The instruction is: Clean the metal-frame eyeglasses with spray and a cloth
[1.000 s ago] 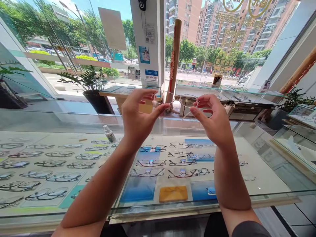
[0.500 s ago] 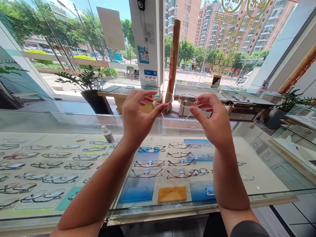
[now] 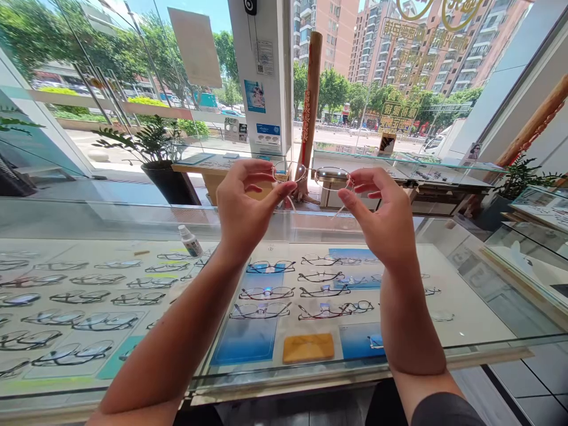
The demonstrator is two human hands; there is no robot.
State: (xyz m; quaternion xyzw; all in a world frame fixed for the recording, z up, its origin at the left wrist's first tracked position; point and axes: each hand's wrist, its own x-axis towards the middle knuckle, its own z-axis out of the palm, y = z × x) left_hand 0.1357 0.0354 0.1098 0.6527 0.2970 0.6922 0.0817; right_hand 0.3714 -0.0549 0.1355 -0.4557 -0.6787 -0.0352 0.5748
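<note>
A pair of thin-rimmed eyeglasses [image 3: 332,168] with round lenses is held up in front of me, above the glass counter. My left hand [image 3: 248,198] pinches the glasses at the left side of the frame, thumb below and fingers above. At the opposite hinge, my right hand [image 3: 379,207] grips them the same way. The pale temples point down and back toward me. Both forearms reach over the counter. The right forearm hides part of the spectacles lying beneath it.
Below is a glass display counter [image 3: 470,322] with rows of spectacle frames [image 3: 266,293] and an orange-yellow case [image 3: 308,348]. A small white spray bottle [image 3: 190,241] stands left of my left wrist. Beyond are a potted plant [image 3: 171,177], a wooden post [image 3: 313,94] and another display case [image 3: 444,168].
The glasses have tilted slightly in both hands, and a bright reflection now shows on the right lens. Hands and view have shifted only a little.
</note>
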